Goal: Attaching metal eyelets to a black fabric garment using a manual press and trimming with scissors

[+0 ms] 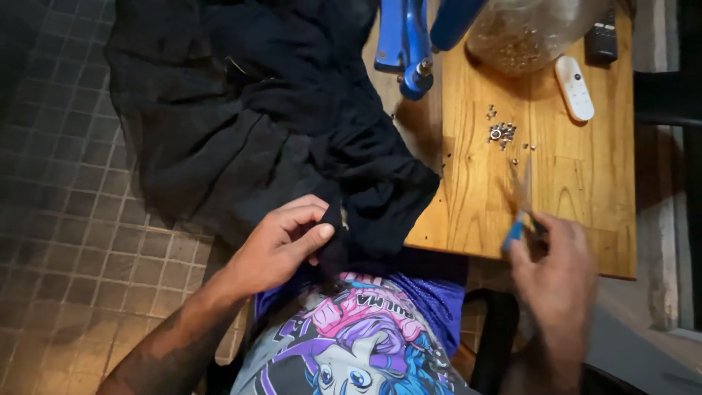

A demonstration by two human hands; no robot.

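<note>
From the head camera, the left hand [281,241] pinches a fold of the dark garment [263,110] between thumb and fingers; the garment drapes off the wooden bench [578,183] toward the person's lap. The right hand [552,267], blurred, has its fingers closed around blue-handled scissors [521,208] above the bench's near edge. Small metal eyelets [502,133] lie scattered beyond them, near a white remote [574,88].
</note>
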